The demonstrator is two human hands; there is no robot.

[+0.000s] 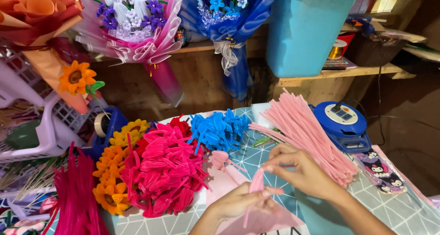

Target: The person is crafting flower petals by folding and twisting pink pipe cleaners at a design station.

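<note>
My left hand (238, 202) and my right hand (300, 168) both grip one light pink pipe cleaner (255, 185), bent into a narrow loop between the fingers. It hangs over a pink paper sheet (266, 221) on the patterned table (394, 212). A bundle of straight light pink pipe cleaners (305, 129) lies just beyond my right hand. A finished light pink loop shape (220, 159) rests left of my hands.
Piles of hot pink (165, 171), blue (217, 129) and orange-yellow pipe-cleaner flowers (112, 171) fill the table's left. A blue round reel (343, 122) sits right. Wrapped bouquets (137, 24) and a blue bin (307, 28) stand behind.
</note>
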